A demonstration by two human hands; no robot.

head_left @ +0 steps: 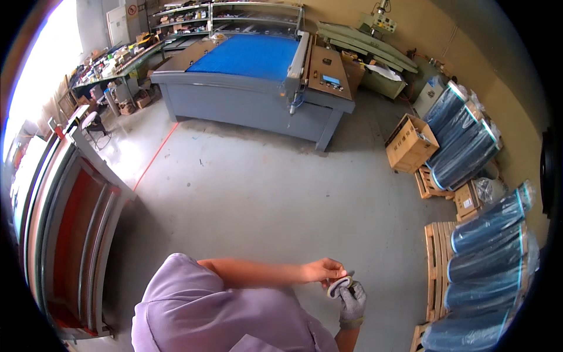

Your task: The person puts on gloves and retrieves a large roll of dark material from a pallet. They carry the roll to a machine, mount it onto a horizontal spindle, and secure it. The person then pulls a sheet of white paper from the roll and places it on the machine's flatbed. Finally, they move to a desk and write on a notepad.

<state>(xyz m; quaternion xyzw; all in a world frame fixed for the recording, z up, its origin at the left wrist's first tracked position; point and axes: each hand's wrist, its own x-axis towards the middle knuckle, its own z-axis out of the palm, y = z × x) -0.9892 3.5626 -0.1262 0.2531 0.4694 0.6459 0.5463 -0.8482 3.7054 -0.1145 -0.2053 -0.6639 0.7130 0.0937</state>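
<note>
A person in a lavender shirt (234, 317) stands on a grey workshop floor (264, 199), the bare left hand (324, 271) and the grey-gloved right hand (353, 300) brought together at a small cream-rimmed item (338, 287); the left hand pinches it from the left, the right hand's fingers close on it from the right, and its exact kind is too small to tell; to the right of the hands, dark blue rolls (487, 276) in clear plastic lie by a wooden pallet (437, 258); ahead of the hands and to their right stands a cardboard carton (407, 149); well beyond them, leftward, is a flatbed machine (234, 108) with a bright blue bed (246, 56).
</note>
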